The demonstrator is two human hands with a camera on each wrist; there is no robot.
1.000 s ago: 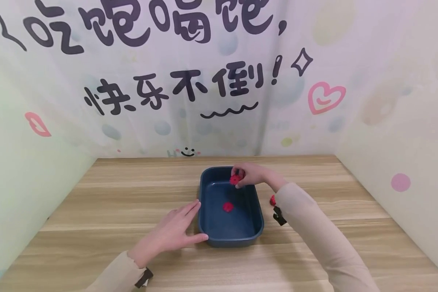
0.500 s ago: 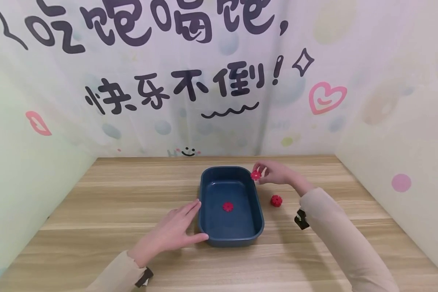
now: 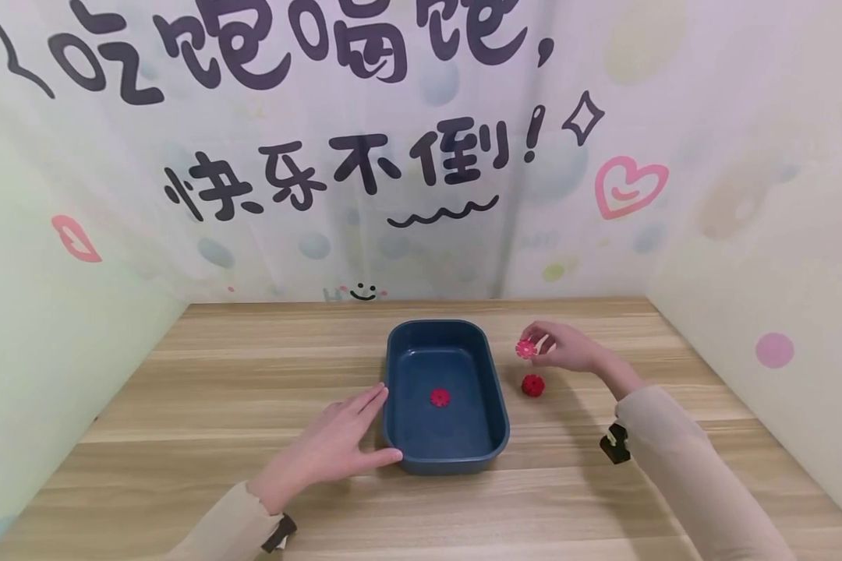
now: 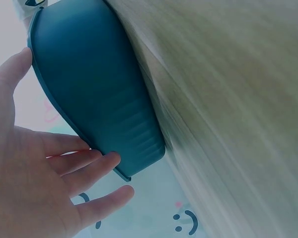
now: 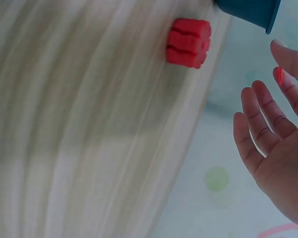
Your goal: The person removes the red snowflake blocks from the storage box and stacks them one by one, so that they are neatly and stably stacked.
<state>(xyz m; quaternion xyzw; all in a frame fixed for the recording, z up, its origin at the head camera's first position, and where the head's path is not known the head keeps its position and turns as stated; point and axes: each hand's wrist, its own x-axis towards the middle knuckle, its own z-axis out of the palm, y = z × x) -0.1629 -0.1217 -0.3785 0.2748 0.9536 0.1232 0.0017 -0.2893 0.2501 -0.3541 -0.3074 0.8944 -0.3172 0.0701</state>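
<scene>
A dark blue rectangular bin (image 3: 446,444) stands on the table, with one red flower-shaped disc (image 3: 440,398) flat on its floor. My left hand (image 3: 337,440) touches the bin's left side, thumb at the near corner and the other fingers extended along the rim. In the left wrist view those fingers (image 4: 89,173) look straight. To the right of the bin, my right hand (image 3: 564,347) pinches another red flower-shaped disc (image 3: 526,349) between thumb and index finger, above the table. Just below it in the head view is a short stack of red flower-shaped discs (image 3: 532,386), seen from the side in the right wrist view.
The wood-grain table (image 3: 252,351) runs back to a white printed curtain (image 3: 421,257) with black lettering. Pale walls close in the left and right sides. Dark straps (image 3: 616,444) sit at both wrists.
My right hand has moved right with its disc, from over the bin's far end, past the right rim, to above the table near the stack. The left hand has stayed put.
</scene>
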